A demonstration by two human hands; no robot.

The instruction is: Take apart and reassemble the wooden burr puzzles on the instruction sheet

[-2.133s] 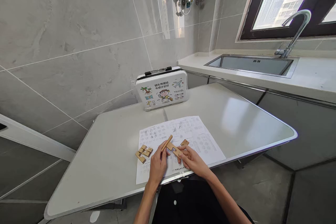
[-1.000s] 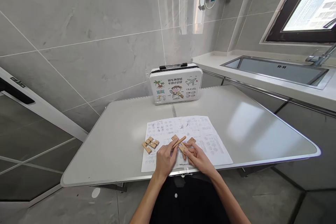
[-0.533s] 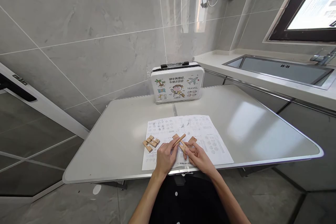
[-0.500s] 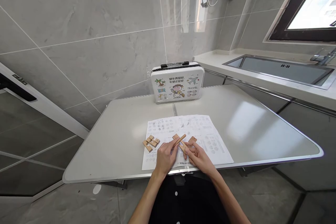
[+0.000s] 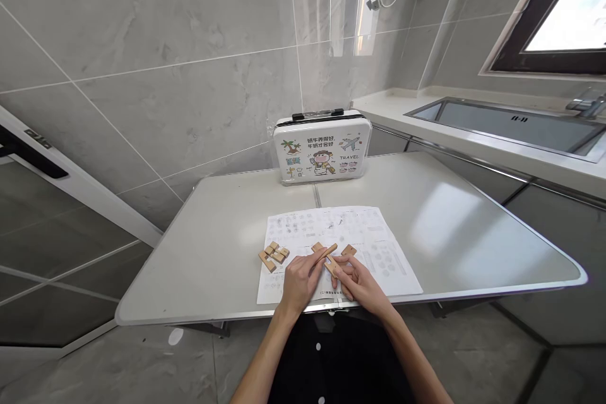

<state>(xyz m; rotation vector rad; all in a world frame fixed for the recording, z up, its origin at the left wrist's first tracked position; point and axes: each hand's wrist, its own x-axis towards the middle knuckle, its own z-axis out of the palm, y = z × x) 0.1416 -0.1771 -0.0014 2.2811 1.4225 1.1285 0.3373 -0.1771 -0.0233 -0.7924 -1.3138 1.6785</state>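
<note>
Wooden pieces (image 5: 330, 266): partly hiding behind left hand (image 5: 299, 279) and right hand (image 5: 360, 281).
Paper sheet (image 5: 312, 237): carrying print too small to read.
Window (image 5: 570, 16), far right: running off the edge.

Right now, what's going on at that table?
A person's left hand holds a narrow tan wooden bar across a flat tan wooden piece gripped by the right hand, both over a white printed paper sheet. Another tan wooden piece shows just beyond the right hand, and small tan wooden blocks cluster at the sheet's left edge. A white rectangular case stands behind.
</note>
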